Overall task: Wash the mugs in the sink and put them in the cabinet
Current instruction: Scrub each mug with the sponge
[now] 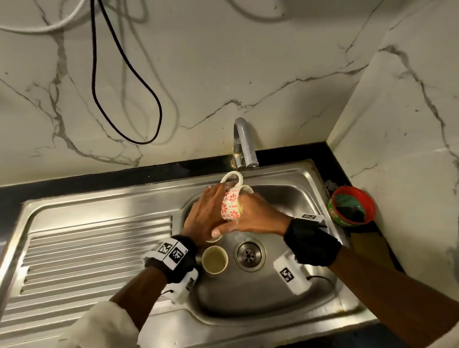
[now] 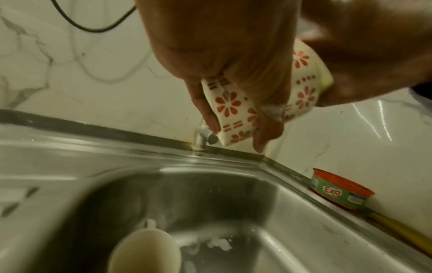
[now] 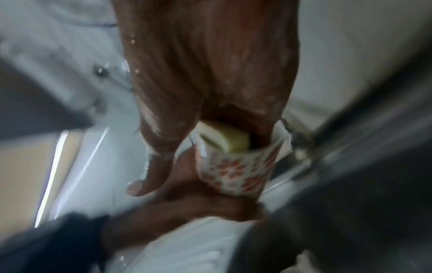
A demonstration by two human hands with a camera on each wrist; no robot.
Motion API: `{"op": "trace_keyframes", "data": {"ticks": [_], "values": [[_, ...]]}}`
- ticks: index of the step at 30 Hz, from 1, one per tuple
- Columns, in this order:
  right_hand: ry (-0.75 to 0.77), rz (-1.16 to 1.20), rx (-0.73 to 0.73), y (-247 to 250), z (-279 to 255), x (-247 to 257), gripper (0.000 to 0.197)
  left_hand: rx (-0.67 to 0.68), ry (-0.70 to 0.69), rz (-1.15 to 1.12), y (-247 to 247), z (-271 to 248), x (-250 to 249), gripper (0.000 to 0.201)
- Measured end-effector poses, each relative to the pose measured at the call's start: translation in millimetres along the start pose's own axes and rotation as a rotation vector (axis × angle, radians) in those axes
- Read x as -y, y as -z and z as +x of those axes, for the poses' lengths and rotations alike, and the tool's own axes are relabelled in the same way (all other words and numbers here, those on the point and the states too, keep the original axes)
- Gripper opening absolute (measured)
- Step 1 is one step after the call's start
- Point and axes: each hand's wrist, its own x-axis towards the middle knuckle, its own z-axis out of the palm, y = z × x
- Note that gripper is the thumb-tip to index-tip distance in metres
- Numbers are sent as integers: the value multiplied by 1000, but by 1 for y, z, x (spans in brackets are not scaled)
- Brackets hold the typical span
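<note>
Marble-veined wall panels back a stainless steel sink (image 1: 319, 289) set in a black counter, and just above the basin, at the centre of the head view, a white mug with red flower print (image 1: 230, 205) is held on its side below the curved faucet (image 1: 244, 143). Its handle points up toward the spout. The left hand (image 1: 202, 215) wraps the mug's body, fingers curled round it, with suds on them in the left wrist view. The right hand (image 1: 254, 215) pushes a yellow sponge (image 3: 224, 135) into the mug's mouth, its fingers bent round the sponge and its thumb lying along the outside. Lower in the basin, left of the drain (image 1: 250, 254), a plain cream mug (image 1: 214, 259) stands upright; another rim just above it is mostly hidden under the left wrist. At the right of the frame, on the counter beside the sink, sits a red-rimmed green Exo dish soap tub (image 1: 351, 206). A black cable (image 1: 127, 72) loops down the wall at upper left.
</note>
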Motion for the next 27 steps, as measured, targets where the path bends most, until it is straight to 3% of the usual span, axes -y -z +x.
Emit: {"op": "trace_keyframes", "data": {"ticks": [2, 4, 7, 10, 13, 18, 22, 25, 27], "values": [[-39, 53, 54, 2, -2, 0, 57, 23, 0, 19, 0, 0, 4, 92], [-121, 302, 63, 3, -1, -1, 48, -6, 45, 22, -10, -5, 3, 97], [-231, 551, -74, 11, 1, 3, 39, -114, 85, -7, -19, -3, -6, 99], [-206, 708, -221, 31, -2, 1, 27, -183, 152, -146, -6, 6, -10, 95], [-177, 865, -309, 50, -1, -4, 31, -242, 230, -269, -1, 4, 0, 94], [-210, 834, -390, 51, -8, -13, 32, -191, 242, -257, -7, -5, -5, 90], [-220, 650, -487, 44, -17, -22, 28, -140, 213, -199, -18, -8, -7, 92], [-195, 557, -656, 47, -26, -37, 23, -56, 211, -247, -30, -4, -14, 91], [-211, 466, -842, 49, -31, -51, 31, 2, 213, -256, -39, 2, -24, 91]]}}
